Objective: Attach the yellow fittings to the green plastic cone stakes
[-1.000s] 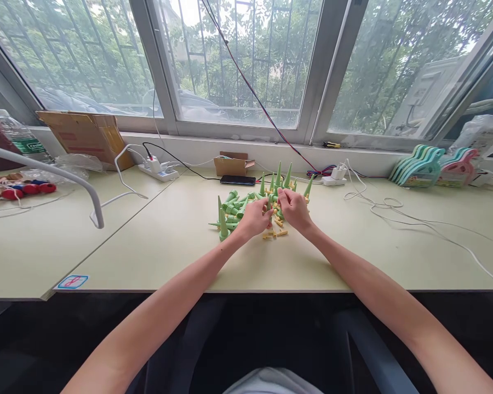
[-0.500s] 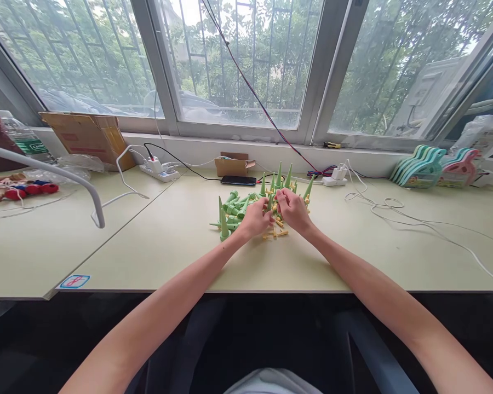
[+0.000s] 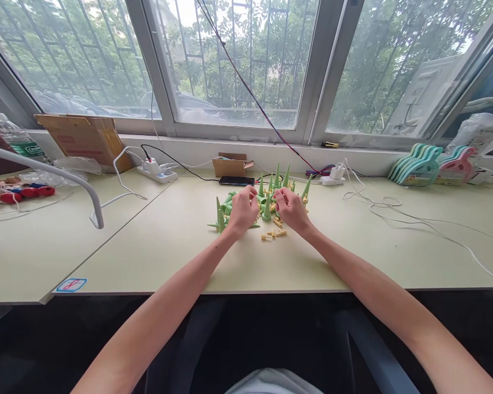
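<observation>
My left hand (image 3: 244,210) is over the pile of green pointed plastic cones (image 3: 229,203), its fingers curled; anything inside them is hidden. My right hand (image 3: 292,210) is closed in a pinch near the upright cones, and I cannot make out what it holds. Between the two hands a green cone (image 3: 267,211) stands on its wide base, tip up. More upright cones (image 3: 276,178) stand behind it. Small yellow plastic pegs (image 3: 280,233) lie loose on the table in front of my right hand.
A black phone (image 3: 236,180) lies before a small open cardboard box (image 3: 232,164). Power strips (image 3: 158,174) with white cables line the back. Teal hangers (image 3: 417,165) stand at right; a white curved tube (image 3: 66,174) crosses the left. The table's front edge (image 3: 246,292) is near me.
My left hand has moved left and slightly up, away from the cone now standing between the hands. My right hand stays nearly in place. The view has shifted slightly.
</observation>
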Available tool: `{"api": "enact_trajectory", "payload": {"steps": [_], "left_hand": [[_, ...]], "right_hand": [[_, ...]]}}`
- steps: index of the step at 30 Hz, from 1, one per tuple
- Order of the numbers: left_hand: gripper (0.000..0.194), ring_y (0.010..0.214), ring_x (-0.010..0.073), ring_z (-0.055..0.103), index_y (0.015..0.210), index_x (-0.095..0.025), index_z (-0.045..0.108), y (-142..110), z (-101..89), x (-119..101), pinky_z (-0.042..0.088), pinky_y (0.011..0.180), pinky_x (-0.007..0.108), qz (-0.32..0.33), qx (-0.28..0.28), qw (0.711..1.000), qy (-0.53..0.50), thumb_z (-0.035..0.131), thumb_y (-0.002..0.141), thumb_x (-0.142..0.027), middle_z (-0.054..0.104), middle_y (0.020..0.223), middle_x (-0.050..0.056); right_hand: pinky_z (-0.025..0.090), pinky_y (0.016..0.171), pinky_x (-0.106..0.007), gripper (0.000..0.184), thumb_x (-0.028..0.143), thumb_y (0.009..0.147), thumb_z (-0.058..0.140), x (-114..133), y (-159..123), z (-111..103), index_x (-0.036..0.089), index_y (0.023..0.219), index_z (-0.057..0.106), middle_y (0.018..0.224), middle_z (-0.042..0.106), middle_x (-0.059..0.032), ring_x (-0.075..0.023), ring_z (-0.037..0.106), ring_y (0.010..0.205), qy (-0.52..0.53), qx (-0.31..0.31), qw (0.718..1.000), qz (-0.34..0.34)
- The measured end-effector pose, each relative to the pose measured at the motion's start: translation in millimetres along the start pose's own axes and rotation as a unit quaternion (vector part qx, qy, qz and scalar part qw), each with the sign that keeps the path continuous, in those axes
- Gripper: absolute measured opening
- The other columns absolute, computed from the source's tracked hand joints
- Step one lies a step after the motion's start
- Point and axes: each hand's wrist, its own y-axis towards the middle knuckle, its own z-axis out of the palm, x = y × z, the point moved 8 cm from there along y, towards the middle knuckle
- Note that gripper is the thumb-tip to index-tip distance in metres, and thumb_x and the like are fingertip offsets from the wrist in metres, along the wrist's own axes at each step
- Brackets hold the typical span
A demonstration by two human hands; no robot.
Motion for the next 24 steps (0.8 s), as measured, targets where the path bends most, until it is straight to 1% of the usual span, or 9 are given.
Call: {"api": "enact_trajectory", "payload": {"steps": [4, 7, 9, 11, 12, 14, 18, 21, 24], "left_hand": [[0.007, 0.057, 0.0145, 0.055, 0.082, -0.020, 0.057, -0.4, 1.6, -1.1, 0.043, 0.061, 0.028, 0.005, 0.001, 1.000, -0.008, 0.051, 0.084, -0.017, 0.062, 0.067, 0.002], [0.008, 0.052, 0.0134, 0.054, 0.084, -0.021, 0.056, 0.1, -5.3, 0.5, 0.041, 0.055, 0.027, -0.023, -0.041, 0.995, -0.084, 0.050, 0.088, -0.026, 0.062, 0.063, 0.000], [0.016, 0.051, 0.0125, 0.054, 0.083, -0.021, 0.055, 0.5, -12.5, 1.6, 0.041, 0.054, 0.026, -0.041, -0.078, 0.985, -0.145, 0.047, 0.091, -0.032, 0.062, 0.064, 0.000], [0.021, 0.052, 0.0122, 0.055, 0.081, -0.021, 0.054, 0.6, -17.9, 0.7, 0.041, 0.053, 0.025, -0.046, -0.103, 0.976, -0.185, 0.046, 0.092, -0.037, 0.061, 0.063, 0.000], [0.023, 0.053, 0.0121, 0.056, 0.080, -0.020, 0.054, 0.5, -19.3, -0.2, 0.042, 0.053, 0.025, -0.045, -0.108, 0.973, -0.198, 0.046, 0.092, -0.038, 0.060, 0.063, 0.000], [0.027, 0.053, 0.0118, 0.055, 0.078, -0.020, 0.054, 0.0, -19.4, -2.2, 0.041, 0.052, 0.024, -0.042, -0.107, 0.969, -0.218, 0.046, 0.093, -0.040, 0.059, 0.061, 0.000], [0.030, 0.048, 0.0100, 0.051, 0.076, -0.020, 0.055, -2.4, -14.0, -6.6, 0.039, 0.048, 0.023, -0.029, -0.087, 0.968, -0.235, 0.046, 0.093, -0.043, 0.056, 0.058, -0.001], [0.031, 0.046, 0.0097, 0.049, 0.075, -0.019, 0.055, -4.1, -10.9, -9.7, 0.037, 0.046, 0.022, -0.020, -0.079, 0.971, -0.225, 0.047, 0.093, -0.043, 0.055, 0.056, -0.001], [0.031, 0.048, 0.0100, 0.051, 0.075, -0.019, 0.056, -5.0, -10.3, -13.2, 0.038, 0.047, 0.022, -0.007, -0.076, 0.975, -0.210, 0.047, 0.094, -0.043, 0.056, 0.057, -0.001]], "right_hand": [[0.033, 0.054, -0.025, 0.038, 0.047, 0.097, 0.040, 6.8, -1.0, -5.7, 0.021, 0.070, 0.049, 0.053, 0.046, 0.0034, -0.0115, 0.040, 0.049, -0.016, -0.035, 0.999, -0.029], [0.033, 0.054, -0.025, 0.037, 0.044, 0.094, 0.047, 14.2, -4.5, -4.1, 0.020, 0.065, 0.048, 0.052, 0.043, 0.0037, -0.0107, 0.038, 0.049, -0.033, -0.039, 0.997, -0.059], [0.034, 0.055, -0.024, 0.034, 0.040, 0.092, 0.051, 18.0, -7.6, 6.6, 0.019, 0.066, 0.052, 0.054, 0.048, 0.0027, -0.0103, 0.040, 0.050, -0.036, 0.001, 0.996, -0.083], [0.034, 0.056, -0.024, 0.029, 0.035, 0.091, 0.055, 20.0, -11.9, 22.4, 0.018, 0.068, 0.058, 0.056, 0.050, 0.0023, -0.0101, 0.041, 0.052, -0.045, 0.059, 0.991, -0.107], [0.034, 0.057, -0.023, 0.024, 0.031, 0.089, 0.057, 20.5, -14.8, 31.9, 0.017, 0.069, 0.061, 0.058, 0.053, 0.0020, -0.0099, 0.042, 0.053, -0.051, 0.096, 0.987, -0.121], [0.035, 0.059, -0.023, 0.016, 0.024, 0.086, 0.062, 16.9, -19.4, 47.0, 0.016, 0.072, 0.065, 0.061, 0.056, 0.0014, -0.0095, 0.045, 0.056, -0.071, 0.151, 0.978, -0.122], [0.033, 0.061, -0.023, 0.010, 0.019, 0.084, 0.064, 5.7, -23.9, 61.0, 0.016, 0.076, 0.069, 0.064, 0.061, 0.0002, -0.0097, 0.047, 0.058, -0.123, 0.203, 0.967, -0.089], [0.032, 0.059, -0.023, 0.010, 0.019, 0.084, 0.065, 2.3, -25.2, 63.9, 0.017, 0.075, 0.069, 0.065, 0.062, 0.0001, -0.0098, 0.046, 0.058, -0.142, 0.223, 0.962, -0.073], [0.032, 0.059, -0.024, 0.009, 0.018, 0.084, 0.065, 1.9, -25.4, 65.0, 0.017, 0.076, 0.069, 0.066, 0.063, -0.0001, -0.0100, 0.047, 0.059, -0.149, 0.234, 0.959, -0.066]]}}
